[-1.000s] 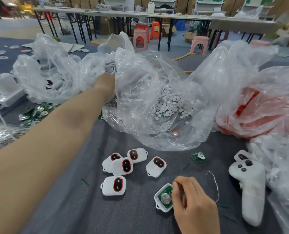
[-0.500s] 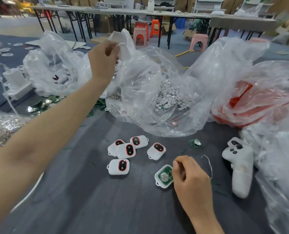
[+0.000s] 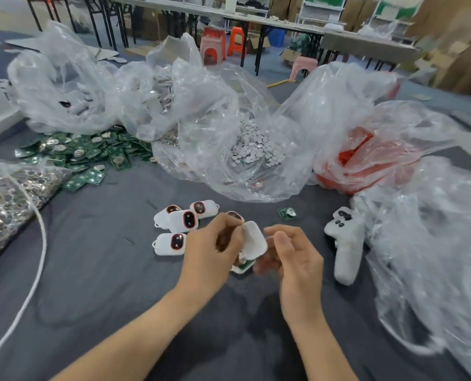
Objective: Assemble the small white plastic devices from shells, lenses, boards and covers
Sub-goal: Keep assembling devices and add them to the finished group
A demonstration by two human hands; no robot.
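The grey table was ringed on its far side by slumped clear bags, their mouths sagging open toward the person, probably so parts could be drawn out by reach alone. One showed white discs and a red bag lay to the right. A heap of green boards spilled loose at the left, just beside a sack of metal bits. Close together over the near middle, the left hand pinched a white cover at its fingertips, tilted up on edge. The right hand curled in from the other side and seemed to hold the shell just beneath, though blur hid its fingers. A board showed green inside the shell. The cover was likely tilted to line it up before pressing it shut. A white controller lay to the right and a cable trailed down the left, both well apart from the work. Finished devices clustered just beyond the left hand, near enough to be knocked, and one spare board sat alone past the right.
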